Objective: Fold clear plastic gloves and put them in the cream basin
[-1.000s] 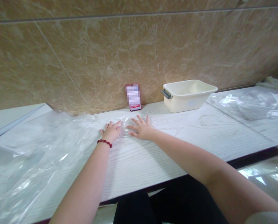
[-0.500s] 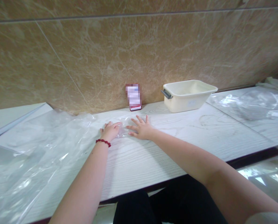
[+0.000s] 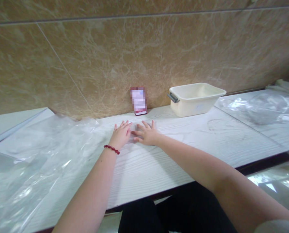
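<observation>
My left hand [image 3: 121, 134], with a red bead bracelet at the wrist, rests palm down with its fingers apart. Just right of it my right hand [image 3: 146, 133] lies flat, fingers spread wide. Between and under the hands a little clear plastic [image 3: 133, 127] shows on the white wood-grain table [image 3: 144, 168]; most of it is hidden. Neither hand is closed on anything. Behind them a phone-like card with a red edge [image 3: 139, 101], its face blurred, leans upright against the wall.
A cream plastic bin [image 3: 193, 106] with a grey handle stands behind to the right. Large clear plastic sheeting [image 3: 66, 152] covers the table's left side. More crumpled plastic [image 3: 263, 106] lies at the far right. A brown marble wall [image 3: 134, 51] closes the back.
My left hand has slid right, close to my right hand, and now covers more of the clear plastic. My right hand has stayed in place.
</observation>
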### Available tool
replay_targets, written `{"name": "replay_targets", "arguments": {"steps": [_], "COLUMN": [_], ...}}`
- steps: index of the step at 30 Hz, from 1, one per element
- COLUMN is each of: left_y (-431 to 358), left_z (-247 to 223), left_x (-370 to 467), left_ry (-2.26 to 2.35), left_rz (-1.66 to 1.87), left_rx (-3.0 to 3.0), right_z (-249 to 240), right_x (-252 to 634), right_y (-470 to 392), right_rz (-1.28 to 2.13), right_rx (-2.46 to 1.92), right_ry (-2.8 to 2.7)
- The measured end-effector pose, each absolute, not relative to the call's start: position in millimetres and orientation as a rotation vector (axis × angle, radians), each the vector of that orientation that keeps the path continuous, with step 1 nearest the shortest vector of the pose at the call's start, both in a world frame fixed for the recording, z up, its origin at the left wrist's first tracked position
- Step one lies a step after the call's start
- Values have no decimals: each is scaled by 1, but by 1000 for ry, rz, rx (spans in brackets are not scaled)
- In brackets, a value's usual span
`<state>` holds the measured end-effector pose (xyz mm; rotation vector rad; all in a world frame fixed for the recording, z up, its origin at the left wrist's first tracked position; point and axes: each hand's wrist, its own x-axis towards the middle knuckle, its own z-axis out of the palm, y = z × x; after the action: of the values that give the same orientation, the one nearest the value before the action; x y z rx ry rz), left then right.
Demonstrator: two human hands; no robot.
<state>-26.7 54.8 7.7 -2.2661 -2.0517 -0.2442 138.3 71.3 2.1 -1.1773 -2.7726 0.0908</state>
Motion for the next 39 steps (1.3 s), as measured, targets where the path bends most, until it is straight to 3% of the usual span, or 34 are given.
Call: {"name": "replay_targets", "arguments": {"steps": [10, 22, 34, 39], "left_y": [56, 52, 55, 52], "left_z": [5, 3, -17, -17], "left_x": [-47, 0, -1, 3], "left_ry": [-2436, -1822, -2154, -2146], "left_rz": [-32, -260, -155, -74], "left_rx": [-1949, -2663, -2405, -2352], "right_z": [3, 0, -3, -8], "right_x": [138, 136, 139, 144], "right_y": [72, 75, 77, 86], "right_rz": [103, 79, 81, 124], "right_rx": [-1212, -1216, -1224, -1423], "right_ry": [-2795, -2830, -2813, -2667]}}
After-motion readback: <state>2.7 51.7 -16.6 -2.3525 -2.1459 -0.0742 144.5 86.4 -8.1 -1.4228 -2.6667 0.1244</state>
